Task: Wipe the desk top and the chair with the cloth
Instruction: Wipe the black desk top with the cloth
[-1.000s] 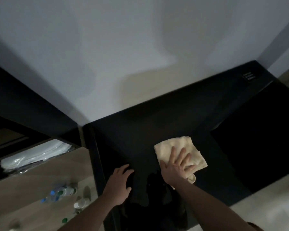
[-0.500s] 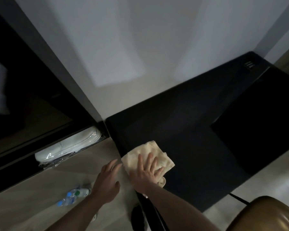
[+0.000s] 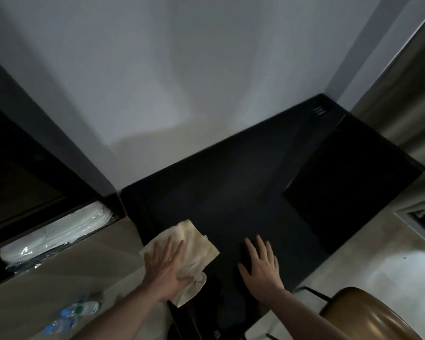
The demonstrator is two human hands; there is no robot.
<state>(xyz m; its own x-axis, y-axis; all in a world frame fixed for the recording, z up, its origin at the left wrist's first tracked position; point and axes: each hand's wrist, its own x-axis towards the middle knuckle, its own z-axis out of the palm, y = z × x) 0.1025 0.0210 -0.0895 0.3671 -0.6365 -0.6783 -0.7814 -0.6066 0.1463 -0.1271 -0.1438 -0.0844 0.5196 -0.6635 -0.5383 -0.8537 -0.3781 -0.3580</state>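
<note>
A: Where is the crumpled cream cloth (image 3: 187, 251) found?

B: At the left edge of the black matte desk top (image 3: 231, 204), pressed flat under the left hand (image 3: 166, 268), fingers straight and spread. The right hand (image 3: 261, 263) is laid open on the desk, nothing held.

A: How should the wipe be done?

B: Even pressure is advised, in overlapping strokes. The brown leather chair (image 3: 368, 315) is left for later.

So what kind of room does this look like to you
Probably a hotel room. A built-in black desk top runs along the wall, wrapped white linens sit on an open shelf, water bottles lie on the wooden counter, and a brown leather chair stands beside the desk.
</note>
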